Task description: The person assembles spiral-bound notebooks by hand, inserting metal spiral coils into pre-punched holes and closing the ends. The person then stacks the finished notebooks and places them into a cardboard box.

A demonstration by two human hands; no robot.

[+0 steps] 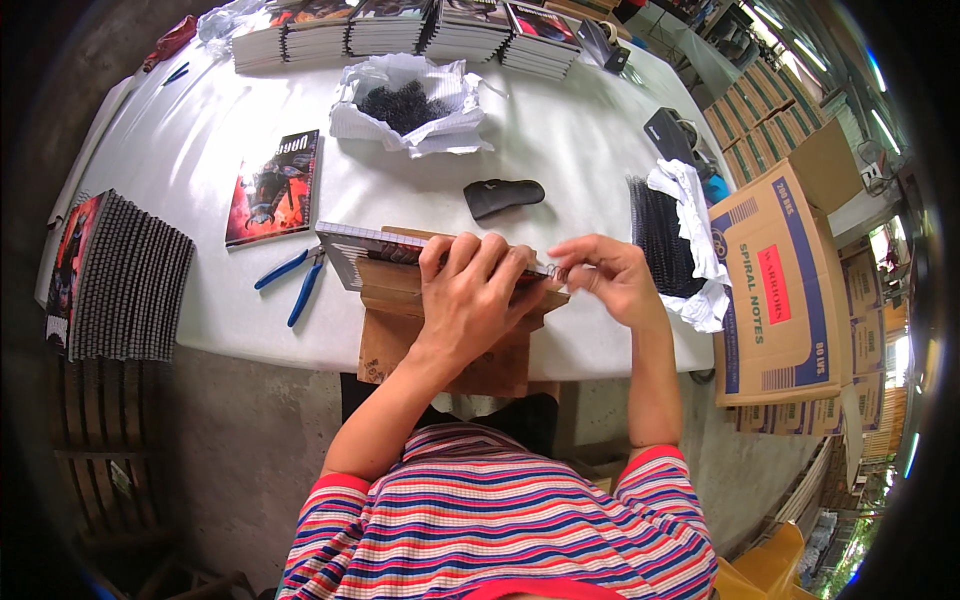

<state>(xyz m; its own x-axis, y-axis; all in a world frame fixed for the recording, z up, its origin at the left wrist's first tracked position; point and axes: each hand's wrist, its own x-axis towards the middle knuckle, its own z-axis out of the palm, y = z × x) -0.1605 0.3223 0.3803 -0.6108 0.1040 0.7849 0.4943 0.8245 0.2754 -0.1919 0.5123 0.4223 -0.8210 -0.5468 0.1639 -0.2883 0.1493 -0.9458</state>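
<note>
White table: notebook ran lengthwise left-to-right; left hand gripped its right half; right hand, nearer its right end, pinched wire coil.

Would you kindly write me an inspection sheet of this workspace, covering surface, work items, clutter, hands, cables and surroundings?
Surface: table with a white covering.
Work items: notebook against a wooden stand; dark wire coil at the notebook's right end.
Clutter: blue-handled pliers, loose book, black pouch-like object, dark coils in crumpled white paper, stack of spiral-bound books at left.
Hands: left hand curls its fingers over the notebook; right hand has fingers at the wire coil, pinch uncertain.
Cables: nothing seen for certain.
Surroundings: open cardboard carton at right; grey floor.
</note>
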